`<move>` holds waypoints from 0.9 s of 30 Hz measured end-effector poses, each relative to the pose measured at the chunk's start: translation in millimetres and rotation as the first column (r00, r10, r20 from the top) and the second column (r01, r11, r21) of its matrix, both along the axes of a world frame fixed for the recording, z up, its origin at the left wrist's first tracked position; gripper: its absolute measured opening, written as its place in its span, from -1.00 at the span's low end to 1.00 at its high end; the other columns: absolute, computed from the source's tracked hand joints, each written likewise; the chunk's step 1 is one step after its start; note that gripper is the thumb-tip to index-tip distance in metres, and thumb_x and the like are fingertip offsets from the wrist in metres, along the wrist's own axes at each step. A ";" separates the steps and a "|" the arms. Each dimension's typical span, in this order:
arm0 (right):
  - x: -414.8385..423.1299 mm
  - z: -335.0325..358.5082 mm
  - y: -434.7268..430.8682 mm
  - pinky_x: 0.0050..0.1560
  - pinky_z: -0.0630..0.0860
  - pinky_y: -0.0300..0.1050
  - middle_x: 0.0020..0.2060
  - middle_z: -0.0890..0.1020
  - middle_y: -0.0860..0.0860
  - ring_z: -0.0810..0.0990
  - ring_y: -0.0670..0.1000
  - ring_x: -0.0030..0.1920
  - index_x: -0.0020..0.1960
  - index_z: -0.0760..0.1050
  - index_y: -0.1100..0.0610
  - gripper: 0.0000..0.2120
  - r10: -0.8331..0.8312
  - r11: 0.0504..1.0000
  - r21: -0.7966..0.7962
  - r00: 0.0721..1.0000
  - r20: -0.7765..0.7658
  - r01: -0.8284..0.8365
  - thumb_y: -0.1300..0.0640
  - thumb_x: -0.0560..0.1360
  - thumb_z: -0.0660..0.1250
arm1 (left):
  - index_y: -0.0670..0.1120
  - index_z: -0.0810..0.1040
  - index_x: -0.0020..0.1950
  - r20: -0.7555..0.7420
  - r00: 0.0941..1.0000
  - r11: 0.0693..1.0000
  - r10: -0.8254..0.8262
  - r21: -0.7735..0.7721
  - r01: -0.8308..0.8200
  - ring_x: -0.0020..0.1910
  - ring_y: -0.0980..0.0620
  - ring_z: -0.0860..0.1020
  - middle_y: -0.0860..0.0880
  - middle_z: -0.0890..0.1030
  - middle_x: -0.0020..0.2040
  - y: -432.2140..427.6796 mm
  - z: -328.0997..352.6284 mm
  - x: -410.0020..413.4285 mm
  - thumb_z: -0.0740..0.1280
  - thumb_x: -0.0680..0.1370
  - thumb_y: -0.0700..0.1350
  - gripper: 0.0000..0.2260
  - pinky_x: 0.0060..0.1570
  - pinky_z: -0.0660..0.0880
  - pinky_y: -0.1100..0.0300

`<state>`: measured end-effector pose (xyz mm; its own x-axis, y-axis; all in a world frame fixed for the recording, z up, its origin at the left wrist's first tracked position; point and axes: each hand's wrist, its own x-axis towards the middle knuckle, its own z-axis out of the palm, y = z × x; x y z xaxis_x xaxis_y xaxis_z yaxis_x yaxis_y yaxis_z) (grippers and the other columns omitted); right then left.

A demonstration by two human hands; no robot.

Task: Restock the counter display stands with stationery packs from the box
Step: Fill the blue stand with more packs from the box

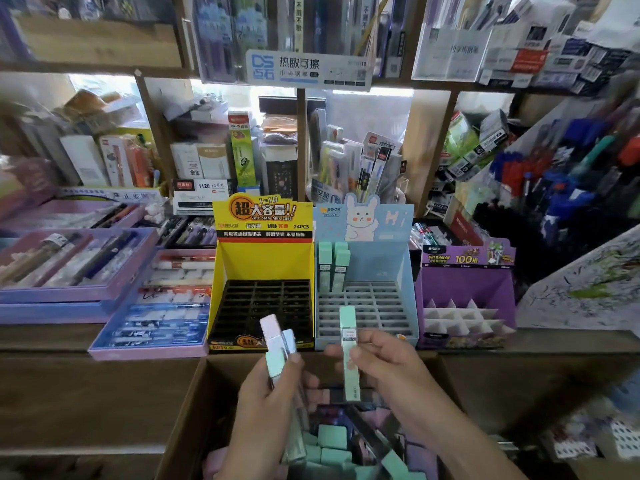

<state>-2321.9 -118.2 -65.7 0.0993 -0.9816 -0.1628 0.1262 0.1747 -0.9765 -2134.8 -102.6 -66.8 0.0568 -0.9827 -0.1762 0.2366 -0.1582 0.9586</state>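
Left hand point(273, 386): grips a bundle of packs point(278, 341), pink, blue and green, held upright.
Right hand point(384, 362): pinches one green pack point(349, 355) upright, at 6 o'clock of the blue stand point(398, 271).
Box point(214, 403): 6 o'clock in view, below both hands, with loose packs point(332, 436) inside.
Blue stand slots: two stocked packs point(334, 268) stand at 11 o'clock.
Yellow stand point(263, 261): just beside the blue stand, at its 9 o'clock.
Purple stand point(464, 278): at its 3 o'clock.
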 end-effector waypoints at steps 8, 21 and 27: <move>-10.5 33.7 -35.1 0.00 0.69 -0.11 -0.07 0.77 -0.01 0.75 0.00 -0.01 0.07 0.69 0.06 -0.85 -0.248 0.952 -0.232 0.949 -0.195 0.201 0.25 0.54 0.46 | -0.14 0.61 0.01 0.150 0.988 0.996 0.038 -0.081 -0.026 -0.45 -0.01 0.50 -0.05 0.56 -0.40 -7.0 -6.1 6.5 0.31 0.65 -0.08 -0.84 -0.42 0.44 0.14; -7.6 49.5 -92.1 0.00 0.68 0.06 -0.19 0.72 0.04 0.70 0.01 -0.14 -0.04 0.63 0.12 -0.94 -0.360 0.891 -0.430 0.805 -0.471 0.147 0.25 0.54 0.47 | 0.00 0.64 0.08 0.071 0.994 0.996 0.086 -0.045 -0.083 -0.48 -0.02 0.52 -0.06 0.59 -0.40 -11.3 -13.1 4.7 0.31 0.65 -0.08 -0.89 -0.47 0.45 0.14; -5.1 46.3 -97.5 0.03 0.66 0.08 -0.19 0.71 -0.01 0.69 -0.01 -0.11 -0.02 0.66 0.14 -0.98 -0.359 0.890 -0.445 0.747 -0.560 0.095 0.21 0.57 0.44 | 0.00 0.64 0.11 0.049 0.996 0.997 0.080 -0.013 -0.080 -0.48 -0.02 0.53 -0.06 0.61 -0.39 -13.6 -17.3 5.1 0.33 0.64 -0.09 -0.89 -0.47 0.45 0.13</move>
